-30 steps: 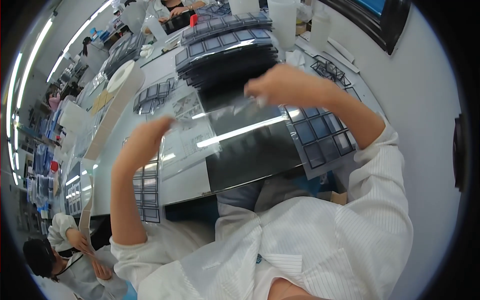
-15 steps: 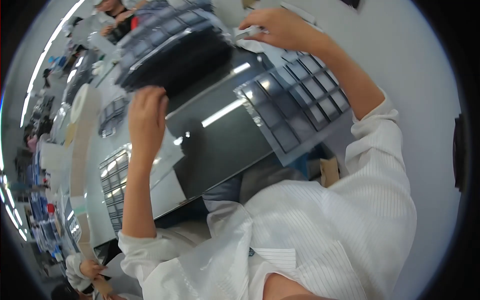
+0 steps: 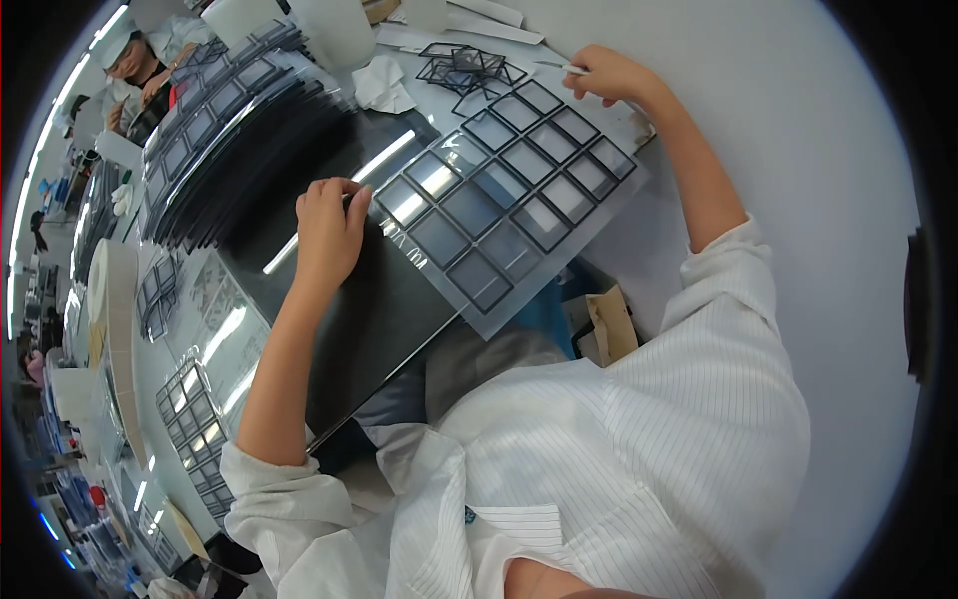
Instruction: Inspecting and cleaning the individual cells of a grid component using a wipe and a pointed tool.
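Observation:
A clear sheet (image 3: 486,314) with a grid of black square frames lies tilted across the dark glossy work surface (image 3: 384,299), overhanging its front edge. My left hand (image 3: 331,225) is closed, fingers bent together, at the sheet's left corner. Whether it pinches anything there is hidden. Beyond the sheet's far right corner, my right hand (image 3: 611,75) grips a slim pale tool (image 3: 573,69) with a thin pointed tip, held above the table. Loose black frame pieces (image 3: 467,68) lie in a tangle just past the sheet's far edge.
A tall stack of dark framed sheets (image 3: 215,150) stands at the back left. Crumpled white tissue (image 3: 383,86) lies beside it. Another gridded sheet (image 3: 192,424) and a wide pale roll (image 3: 112,275) are at left. Across the table sits another person (image 3: 130,65).
My view has shifted. My left hand has come to the sheet's corner from away to its left. My right hand, still holding the tool, is now beyond the frame tangle's right side.

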Motion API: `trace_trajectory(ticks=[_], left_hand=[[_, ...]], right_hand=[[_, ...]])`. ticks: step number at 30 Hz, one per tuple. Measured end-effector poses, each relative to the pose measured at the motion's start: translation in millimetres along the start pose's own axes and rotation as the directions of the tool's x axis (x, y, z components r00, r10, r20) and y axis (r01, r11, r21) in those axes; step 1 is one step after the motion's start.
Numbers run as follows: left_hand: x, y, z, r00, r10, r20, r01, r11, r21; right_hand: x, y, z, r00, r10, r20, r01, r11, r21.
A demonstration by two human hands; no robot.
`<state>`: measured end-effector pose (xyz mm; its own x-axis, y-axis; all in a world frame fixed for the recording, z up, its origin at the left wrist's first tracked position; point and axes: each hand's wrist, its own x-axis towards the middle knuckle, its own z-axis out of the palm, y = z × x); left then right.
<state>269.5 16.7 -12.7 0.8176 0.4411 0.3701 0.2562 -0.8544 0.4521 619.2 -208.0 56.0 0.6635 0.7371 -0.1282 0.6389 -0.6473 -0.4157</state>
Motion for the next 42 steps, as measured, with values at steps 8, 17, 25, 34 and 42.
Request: trace_trajectory(ticks=[8, 17, 25, 34, 42], left_hand=[[12, 22, 33, 0.990, -0.013, -0.143, 0.031, 0.992, 0.121], [7, 25, 38, 0.966, 0.061, -0.250, -0.019, 0.985, 0.169], [7, 29, 36, 0.976, 0.046, -0.213, -0.011, 0.987, 0.162], [2, 23, 42, 0.960, 0.041, -0.279, -0.018, 0.996, 0.084], [-12, 35, 40, 0.899, -0.409, -0.154, 0.177, 0.663, -0.728]], right_hand=[[30, 6, 27, 1.000, -0.009, -0.029, 0.014, 0.984, 0.175], [53, 19, 28, 0.989, -0.147, 0.017, 0.142, 0.974, 0.175], [92, 46, 31, 0.978, -0.206, 0.039, 0.209, 0.968, -0.138], [60, 23, 27, 0.982, -0.092, 0.168, 0.045, 0.964, 0.263], [38, 53, 7, 0.832, -0.516, -0.206, 0.533, 0.638, 0.555]])
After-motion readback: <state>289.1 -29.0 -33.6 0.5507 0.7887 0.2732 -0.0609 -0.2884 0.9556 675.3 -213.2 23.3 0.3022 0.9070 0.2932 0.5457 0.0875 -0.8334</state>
